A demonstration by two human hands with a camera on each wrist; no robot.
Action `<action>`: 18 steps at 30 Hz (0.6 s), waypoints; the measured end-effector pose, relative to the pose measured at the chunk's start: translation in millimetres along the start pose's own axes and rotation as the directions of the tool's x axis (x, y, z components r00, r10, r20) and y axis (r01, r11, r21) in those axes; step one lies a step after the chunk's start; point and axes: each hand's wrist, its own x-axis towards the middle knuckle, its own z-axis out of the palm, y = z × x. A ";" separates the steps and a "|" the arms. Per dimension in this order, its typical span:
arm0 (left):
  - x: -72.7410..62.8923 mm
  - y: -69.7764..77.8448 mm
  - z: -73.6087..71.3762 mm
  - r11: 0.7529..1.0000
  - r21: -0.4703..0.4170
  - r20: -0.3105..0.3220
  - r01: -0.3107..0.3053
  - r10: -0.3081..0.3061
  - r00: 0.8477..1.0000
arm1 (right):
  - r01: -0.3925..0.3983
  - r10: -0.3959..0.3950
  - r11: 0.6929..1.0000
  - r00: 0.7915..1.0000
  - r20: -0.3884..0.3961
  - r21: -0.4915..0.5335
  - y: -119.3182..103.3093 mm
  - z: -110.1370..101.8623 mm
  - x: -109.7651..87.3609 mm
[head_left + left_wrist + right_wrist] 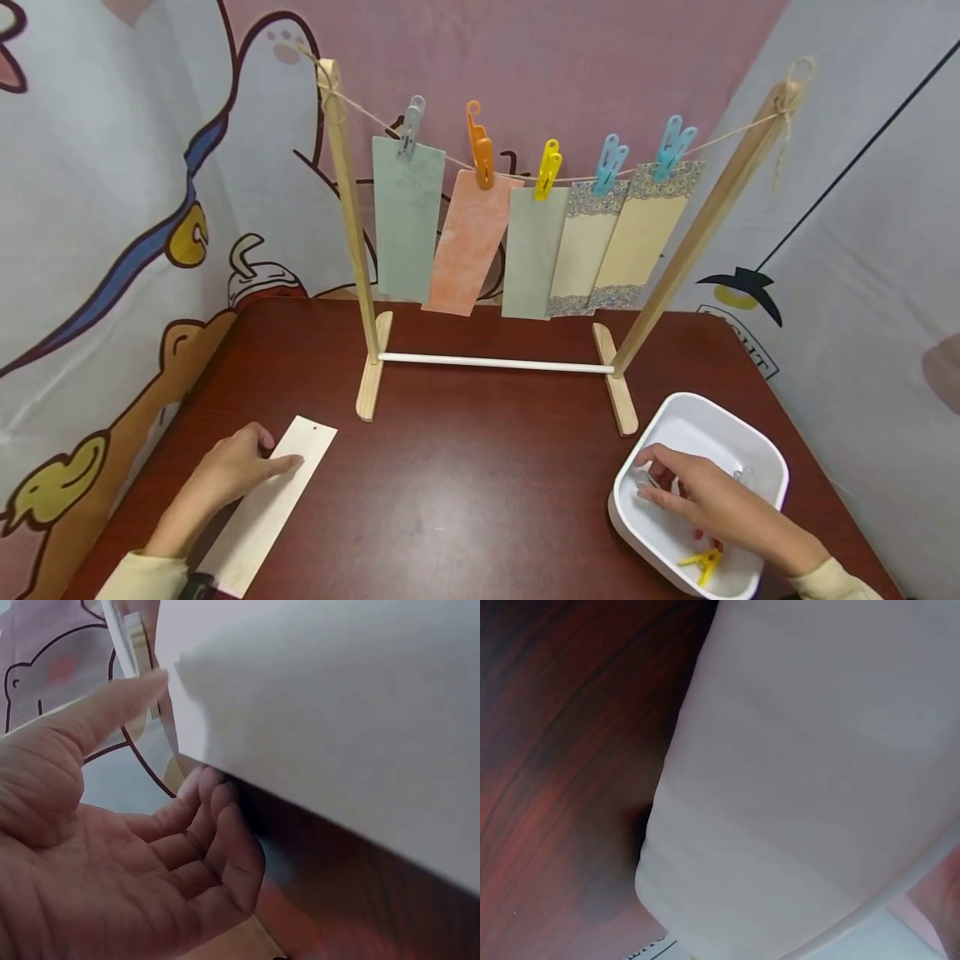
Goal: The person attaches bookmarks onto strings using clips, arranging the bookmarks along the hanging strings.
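Observation:
A cream paper strip [272,508] with a small hole near its far end is at the left of the table. My left hand [238,462] pinches its left edge, thumb on top and fingers below; the left wrist view shows those curled fingers [238,862] under the paper strip [337,720]. Inside the white bin [626,512] at the right, my right hand [697,492] pinches a clear clothespin [647,478] between thumb and fingers. A yellow clothespin [703,563] lies in the bin below that hand. The bin's outer wall [810,765] fills most of the right wrist view.
A wooden stand [351,225] holds a twine line [735,133] at the back. Several paper strips hang there, including an orange one [468,250], held by a grey clothespin [411,125], an orange clothespin [482,150] and others. A white rod [495,362] joins the stand's feet.

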 end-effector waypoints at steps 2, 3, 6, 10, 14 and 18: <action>2.5 -4.6 4.2 1.000 0.008 -0.008 -0.005 0.005 1.000 | 0.002 -0.002 1.000 1.000 -0.016 -0.027 0.5 -0.7 1.0; 4.5 -9.4 7.8 1.000 0.016 -0.028 -0.005 0.006 1.000 | 0.005 -0.005 0.999 1.000 -0.017 -0.035 1.1 -1.1 1.7; 8.2 -20.4 14.0 0.999 -0.020 -0.056 -0.038 0.037 0.998 | 0.041 -0.045 0.996 0.998 -0.037 -0.080 3.9 -2.1 2.2; 7.1 -24.4 12.6 0.992 -0.097 -0.085 -0.075 0.067 0.994 | 0.098 -0.108 0.989 0.990 -0.089 -0.115 7.3 -1.3 2.9; 0.5 -12.8 2.6 0.969 -0.244 -0.024 -0.044 0.039 0.999 | 0.125 -0.141 0.986 0.977 -0.157 -0.107 8.7 0.9 3.5; -3.9 -2.8 -2.9 0.929 -0.371 0.057 0.013 0.008 0.998 | 0.104 -0.125 0.989 0.967 -0.221 -0.103 7.9 -0.5 3.3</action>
